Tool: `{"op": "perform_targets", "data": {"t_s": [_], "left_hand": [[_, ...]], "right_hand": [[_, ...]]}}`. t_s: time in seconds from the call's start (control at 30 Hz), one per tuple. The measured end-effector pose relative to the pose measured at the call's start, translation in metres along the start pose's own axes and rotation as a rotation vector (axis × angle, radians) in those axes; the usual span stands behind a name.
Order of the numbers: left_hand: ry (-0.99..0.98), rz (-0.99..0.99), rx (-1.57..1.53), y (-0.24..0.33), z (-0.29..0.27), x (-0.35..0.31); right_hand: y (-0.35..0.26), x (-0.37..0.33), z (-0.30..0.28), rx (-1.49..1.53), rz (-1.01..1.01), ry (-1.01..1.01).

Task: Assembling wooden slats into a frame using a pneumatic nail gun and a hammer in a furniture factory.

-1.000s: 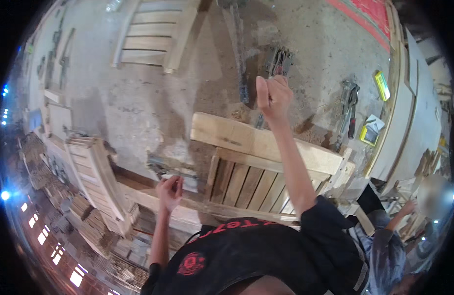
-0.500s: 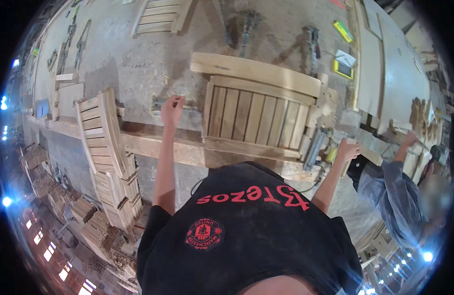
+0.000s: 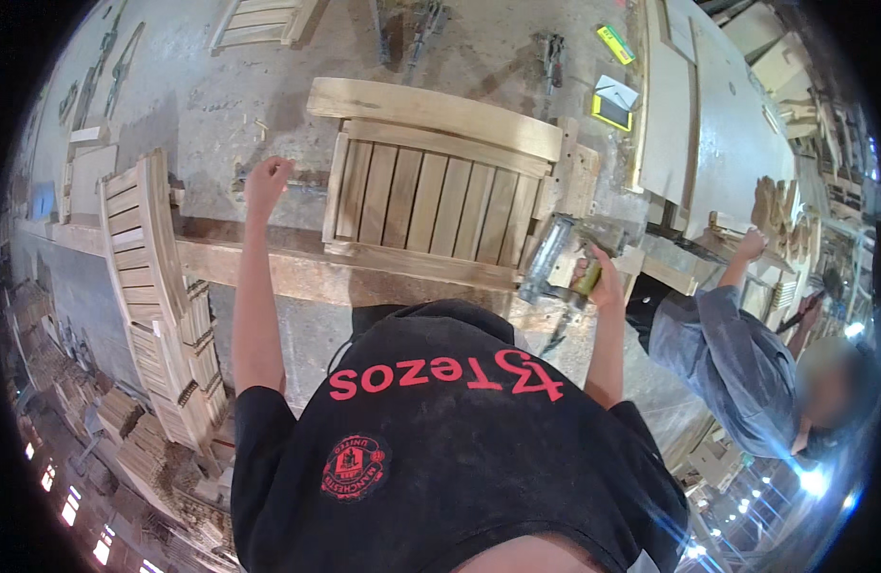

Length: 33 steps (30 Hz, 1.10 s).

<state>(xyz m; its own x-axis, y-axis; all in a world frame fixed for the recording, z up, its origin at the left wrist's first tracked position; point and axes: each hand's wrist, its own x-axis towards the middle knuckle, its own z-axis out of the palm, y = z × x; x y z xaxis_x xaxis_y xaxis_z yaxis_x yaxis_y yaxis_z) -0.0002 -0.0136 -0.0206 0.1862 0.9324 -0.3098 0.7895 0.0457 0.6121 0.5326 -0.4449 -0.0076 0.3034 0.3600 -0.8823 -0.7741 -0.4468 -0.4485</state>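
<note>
A slatted wooden panel (image 3: 431, 205) lies on the workbench (image 3: 297, 270) in front of me, with a wide, curved board (image 3: 440, 116) along its far edge. At the panel's right end, my right hand (image 3: 605, 279) is wrapped round the yellow-green handle of a nail gun (image 3: 547, 256) with a grey body. The gun rests at the bench's near edge, and a dark hose runs below it. Left of the panel, my left hand (image 3: 267, 186) hovers with curled fingers; whether something small is in them is hidden.
Slatted panels (image 3: 140, 248) are stacked at the left, and another slatted piece (image 3: 259, 21) lies at the far side. Clamps (image 3: 553, 62) and a yellow-framed box (image 3: 612, 107) lie beyond the panel. A co-worker (image 3: 727, 344) in grey stands close at my right.
My right hand has moved in from the right and taken hold of the nail gun's handle. The view has shifted, so the panel sits further left; my left hand stays curled beside it.
</note>
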Motion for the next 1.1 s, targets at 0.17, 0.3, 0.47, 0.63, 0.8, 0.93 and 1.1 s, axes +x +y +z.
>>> {"op": "perform_targets", "data": {"t_s": [0.17,0.3,0.47,0.63,0.8,0.93,1.1], "left_hand": [[0.082,-0.001,-0.052,-0.001,0.001,-0.001],[0.078,0.007,-0.020,-0.006,0.002,0.002],[0.124,0.031,-0.076,0.001,0.006,-0.001],[0.202,0.033,-0.072,-0.002,0.004,-0.001],[0.248,0.029,-0.092,-0.003,0.006,-0.002],[0.277,-0.009,-0.107,-0.005,0.007,-0.002],[0.304,0.017,-0.116,0.003,0.007,-0.003]], "right_hand": [[-0.026,-0.040,0.099,0.005,-0.135,0.098],[-0.045,-0.012,0.136,-0.242,-0.248,0.070],[-0.050,-0.002,0.163,-0.450,-0.266,0.154],[-0.037,0.000,0.174,-0.492,-0.291,0.215],[-0.033,0.000,0.184,-0.499,-0.304,0.254],[-0.032,-0.006,0.205,-0.523,-0.292,0.192],[-0.029,-0.004,0.237,-0.552,-0.294,0.070]]}}
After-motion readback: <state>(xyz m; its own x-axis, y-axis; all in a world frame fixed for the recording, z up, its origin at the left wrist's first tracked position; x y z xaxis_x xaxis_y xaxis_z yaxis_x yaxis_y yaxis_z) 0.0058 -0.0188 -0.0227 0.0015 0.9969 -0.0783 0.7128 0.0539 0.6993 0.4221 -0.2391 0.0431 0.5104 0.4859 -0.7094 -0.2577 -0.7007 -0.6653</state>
